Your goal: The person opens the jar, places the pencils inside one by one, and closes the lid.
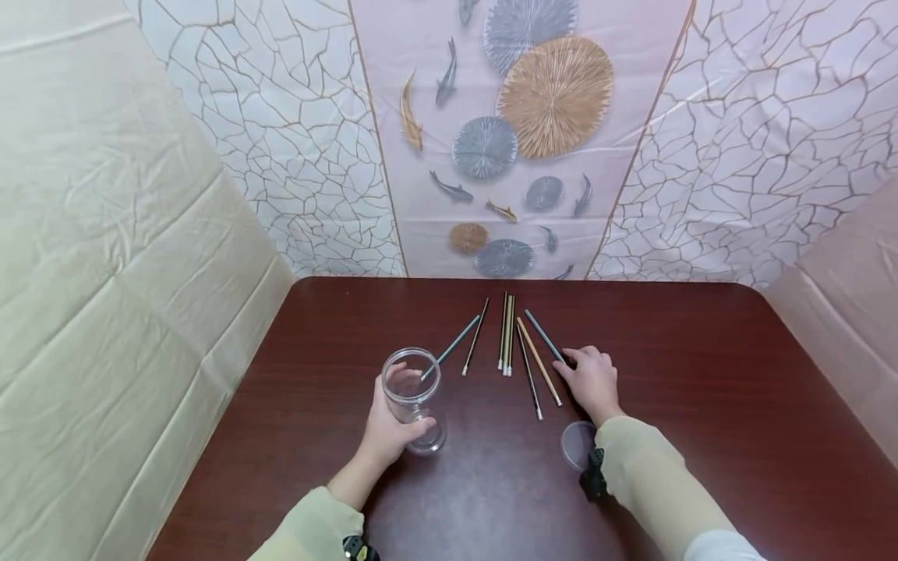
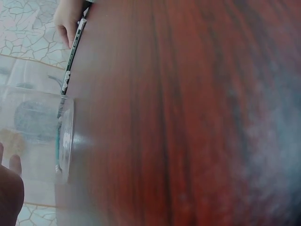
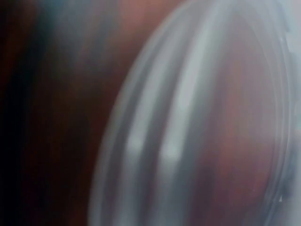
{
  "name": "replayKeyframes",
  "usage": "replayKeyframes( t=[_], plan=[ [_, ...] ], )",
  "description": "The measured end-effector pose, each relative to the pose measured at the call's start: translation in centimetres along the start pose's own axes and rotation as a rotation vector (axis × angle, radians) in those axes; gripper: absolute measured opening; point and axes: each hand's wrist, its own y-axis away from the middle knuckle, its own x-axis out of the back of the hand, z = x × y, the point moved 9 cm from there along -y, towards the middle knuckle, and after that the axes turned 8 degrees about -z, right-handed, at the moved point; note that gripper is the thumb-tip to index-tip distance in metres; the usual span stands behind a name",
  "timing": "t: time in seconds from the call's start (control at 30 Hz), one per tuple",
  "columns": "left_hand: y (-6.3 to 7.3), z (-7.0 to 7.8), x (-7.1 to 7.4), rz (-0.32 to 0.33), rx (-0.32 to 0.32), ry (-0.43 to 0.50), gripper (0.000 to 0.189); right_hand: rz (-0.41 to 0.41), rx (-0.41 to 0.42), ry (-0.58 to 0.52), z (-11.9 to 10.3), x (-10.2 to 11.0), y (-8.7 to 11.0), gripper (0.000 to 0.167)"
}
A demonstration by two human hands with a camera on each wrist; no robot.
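Observation:
My left hand [image 1: 389, 425] grips a clear jar [image 1: 412, 397] round its side, thumb in front, and the jar stands upright on the table. The left wrist view shows the jar [image 2: 33, 136] side-on. Over on the right, my right hand [image 1: 592, 382] pinches the near end of a blue pencil [image 1: 543, 335] between thumb and fingers; the pencil lies on the table. Beneath the right wrist is a clear round lid [image 1: 577, 446], which fills much of the right wrist view as a blurred rim [image 3: 176, 136].
Between the hands lie several pencils: another blue pencil [image 1: 459, 337] partly behind the jar, a dark pencil [image 1: 476, 336], a close dark-striped group [image 1: 507, 335], a black pencil [image 1: 529, 375] and a tan pencil [image 1: 539, 361]. The dark red table [image 1: 491, 506] ends at a patterned cloth wall [image 1: 323, 156].

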Motion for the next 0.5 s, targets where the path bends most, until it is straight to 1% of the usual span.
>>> replayKeyframes(
  t=[0.23,0.33,0.5],
  plan=[
    [0.3,0.2,-0.1,0.006,0.000,-0.021,0.087,0.022,0.014,-0.013,-0.2,0.4,0.5,0.025],
    [0.4,0.1,0.0,0.005,0.002,-0.040,0.086,0.029,0.015,-0.021,-0.1,0.7,0.7,0.023],
    [0.2,0.1,0.2,0.014,0.015,-0.099,0.086,0.057,0.020,-0.071,-0.1,1.5,1.1,0.021]
  ],
)
